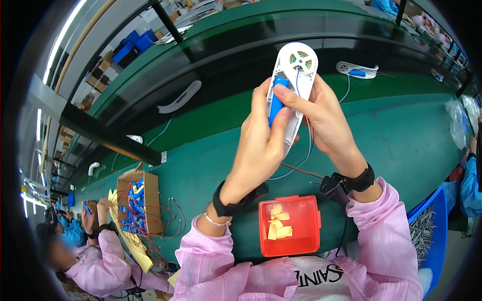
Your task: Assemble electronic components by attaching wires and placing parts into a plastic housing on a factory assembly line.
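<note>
Above the bench, both my hands hold a white plastic housing half [288, 131] with a round motor or fan part [299, 59] at its far end. A blue cylindrical battery [276, 104] lies in its hollow. My left hand [258, 133] is closed round the left side, its thumb on the battery's lower end. My right hand [326, 115] grips the right edge, its thumb pressing the battery's upper part. Thin wires hang from the housing, among them a blue one and a red one [304, 170]. Fingers behind the housing are hidden.
A red tray [315, 246] with yellow paper pieces [278, 226] sits nearest me. Left of it stands a carton [152, 200] of blue batteries with red wires. More white housings [182, 99] lie on the dark green conveyor beyond. A blue bin [439, 236] holds metal pieces. Another person [100, 256] works at left.
</note>
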Motion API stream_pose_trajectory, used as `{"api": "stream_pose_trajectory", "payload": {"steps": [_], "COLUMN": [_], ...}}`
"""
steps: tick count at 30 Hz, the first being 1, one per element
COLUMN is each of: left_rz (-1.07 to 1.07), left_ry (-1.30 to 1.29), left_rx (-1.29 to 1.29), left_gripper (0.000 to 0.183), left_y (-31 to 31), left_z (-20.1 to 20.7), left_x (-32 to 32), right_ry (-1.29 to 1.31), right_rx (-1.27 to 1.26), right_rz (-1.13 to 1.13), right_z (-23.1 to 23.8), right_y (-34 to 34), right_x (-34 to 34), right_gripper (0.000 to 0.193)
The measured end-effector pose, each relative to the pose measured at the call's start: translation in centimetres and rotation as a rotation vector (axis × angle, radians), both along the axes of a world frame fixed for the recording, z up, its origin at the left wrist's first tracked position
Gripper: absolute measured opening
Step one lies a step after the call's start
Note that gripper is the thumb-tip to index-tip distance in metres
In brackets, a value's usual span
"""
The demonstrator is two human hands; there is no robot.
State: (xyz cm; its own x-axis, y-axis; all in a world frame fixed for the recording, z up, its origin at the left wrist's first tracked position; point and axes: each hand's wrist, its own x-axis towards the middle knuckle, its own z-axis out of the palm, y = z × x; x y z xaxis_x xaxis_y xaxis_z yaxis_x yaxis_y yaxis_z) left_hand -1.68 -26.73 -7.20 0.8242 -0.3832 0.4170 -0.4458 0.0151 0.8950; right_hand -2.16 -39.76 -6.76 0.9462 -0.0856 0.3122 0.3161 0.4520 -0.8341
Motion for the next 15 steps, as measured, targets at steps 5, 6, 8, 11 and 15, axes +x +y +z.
{"api": "stream_pose_trajectory", "payload": {"steps": [5, 6, 8, 11, 15], "left_rz": [0.055, 0.013, -0.015, 0.105, -0.019], "left_ry": [-0.137, -0.065, 0.200, 0.636, 0.667], "left_rx": [0.054, 0.028, -0.197, -0.388, -0.603], "left_gripper": [0.041, 0.042, 0.038, 0.016, 0.023], "left_y": [-1.3, -1.4, -0.2, 2.9, -0.4], "left_z": [-1.6, -1.2, -3.3, -9.3, -15.4], "left_x": [2.7, 3.5, 9.7, 19.0, 21.0], "right_ry": [0.026, 0.057, 0.112, -0.106, -0.120], "right_rx": [-0.087, -0.175, -0.518, -0.674, -0.663], "right_rz": [-0.100, -0.085, -0.115, -0.308, -0.285], "right_z": [-1.1, -1.0, 0.6, 2.3, 3.2], "right_y": [-1.0, -1.5, -2.2, -2.0, -3.0], "right_x": [1.0, 1.1, -0.2, -1.5, -2.5], "right_gripper": [0.052, 0.068, 0.107, 0.105, 0.078]}}
